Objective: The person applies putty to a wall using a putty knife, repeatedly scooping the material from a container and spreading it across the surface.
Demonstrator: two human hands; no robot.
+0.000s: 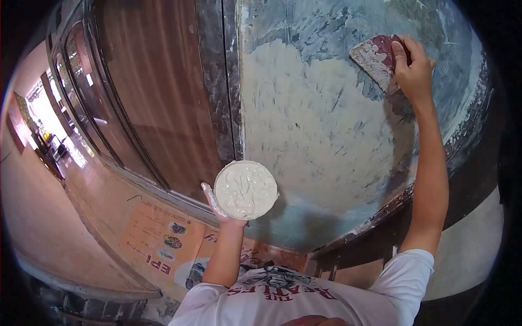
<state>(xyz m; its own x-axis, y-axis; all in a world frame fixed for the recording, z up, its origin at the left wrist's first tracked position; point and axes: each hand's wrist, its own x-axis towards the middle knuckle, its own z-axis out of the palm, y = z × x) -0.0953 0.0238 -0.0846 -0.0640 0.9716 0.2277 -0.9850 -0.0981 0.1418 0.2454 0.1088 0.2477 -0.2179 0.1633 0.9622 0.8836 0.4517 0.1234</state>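
Observation:
My left hand (pixel 217 209) supports a round tub of wall putty (pixel 246 190) from below and the side, its thumb smeared with white. The cream putty fills the tub up to the rim. Up at the right, my right hand (pixel 413 68) grips a flat dark-red putty spreader (pixel 376 61) coated with putty. The spreader lies against or very close to the wall panel (pixel 321 119). Cream putty covers much of this panel in a patchy layer, while blue-grey surface shows at its top, right and bottom.
Left of the panel stands a dark upright frame (pixel 217 81) beside a brown glossy door-like panel (pixel 157 81). A printed orange banner (pixel 157 236) lies on the floor. A dark ledge (pixel 375 217) borders the panel at lower right. A bright opening (pixel 49 114) shows far left.

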